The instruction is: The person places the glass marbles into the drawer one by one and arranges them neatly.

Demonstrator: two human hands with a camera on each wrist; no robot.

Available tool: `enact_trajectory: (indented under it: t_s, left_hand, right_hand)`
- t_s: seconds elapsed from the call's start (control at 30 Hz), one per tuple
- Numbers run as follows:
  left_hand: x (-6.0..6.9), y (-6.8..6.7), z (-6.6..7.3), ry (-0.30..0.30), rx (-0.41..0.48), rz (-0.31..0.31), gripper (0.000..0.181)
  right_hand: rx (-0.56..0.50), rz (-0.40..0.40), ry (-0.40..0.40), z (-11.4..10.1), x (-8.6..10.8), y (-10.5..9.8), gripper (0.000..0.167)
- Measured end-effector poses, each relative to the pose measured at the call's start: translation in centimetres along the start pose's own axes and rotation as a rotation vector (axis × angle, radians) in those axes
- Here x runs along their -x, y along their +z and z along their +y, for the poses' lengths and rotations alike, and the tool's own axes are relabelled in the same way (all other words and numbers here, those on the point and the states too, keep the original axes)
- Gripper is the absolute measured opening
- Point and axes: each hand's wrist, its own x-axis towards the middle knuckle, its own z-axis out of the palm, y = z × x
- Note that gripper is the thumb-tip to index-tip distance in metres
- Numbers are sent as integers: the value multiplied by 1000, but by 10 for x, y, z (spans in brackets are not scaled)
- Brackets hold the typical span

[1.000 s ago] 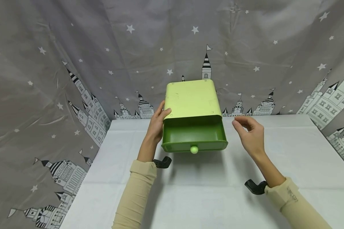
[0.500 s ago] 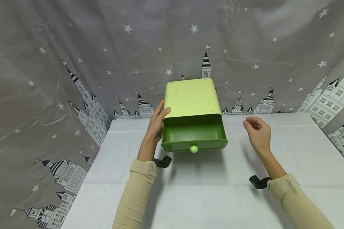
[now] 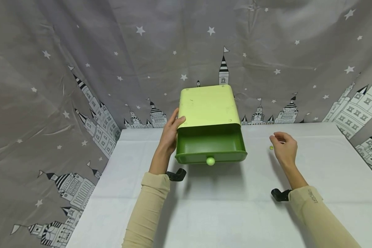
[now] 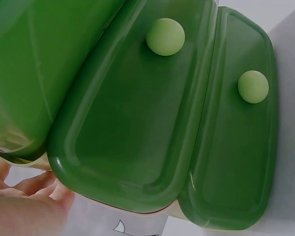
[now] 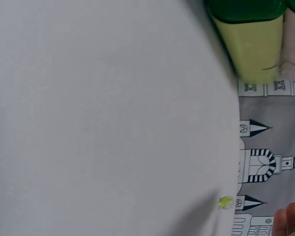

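Observation:
A small drawer cabinet [image 3: 209, 105] with a pale yellow-green shell stands at the table's back. Its dark green top drawer [image 3: 210, 157] is pulled out, and nothing shows inside. My left hand [image 3: 168, 134] rests against the cabinet's left side, thumb at the top front edge. The left wrist view shows two lower drawers pushed in, the middle one [image 4: 132, 118] and the bottom one [image 4: 231, 142]. To the right, my right hand [image 3: 285, 148] hovers with fingers bent and nothing visible between them. Just left of its thumb is a tiny yellow-green marble [image 3: 271, 147]; whether it touches the table is unclear.
A white cloth covers the table [image 3: 223, 213]. Behind it hangs a grey curtain [image 3: 161, 51] printed with stars and castles. A black wrist camera mount [image 3: 176, 175] sits below the left hand, another mount [image 3: 280, 195] below the right.
My right hand has moved right, away from the cabinet, and a little towards me. The marble, not visible earlier, now shows beside its thumb. My left hand and the drawer have stayed put.

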Motion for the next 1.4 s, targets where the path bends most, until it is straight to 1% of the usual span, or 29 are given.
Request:
enact_trajectory:
  t_s: [0.27,0.4,0.53,0.7,0.87,1.0,1.13,1.4]
  left_hand:
    - [-1,-1,-1,9,-4,3,68]
    - [0,-1,-1,11,-7,7,70]
    - [-1,0,-1,12,-9,11,70]
    - [-2,0,1,15,-2,8,69]
    - [-3,1,0,15,-4,10,69]
    - [-3,1,0,17,-1,9,70]
    - [-3,1,1,20,-11,15,70]
    - [-1,0,0,16,-10,17,68]
  right_hand:
    - [24,-25,-1,6,-1,-1,27]
    - [57,-54,30,10,-3,0,29]
    - [102,-107,77,15,-7,-1,32]
    - [170,-200,128,26,-8,-3,39]
    - [239,-294,142,36,-9,-5,43]
    - [271,-330,134,38,-9,-5,44]
    - [283,-331,112,40,-9,-4,43]
    - [363,-329,-4,42,-7,-3,37]
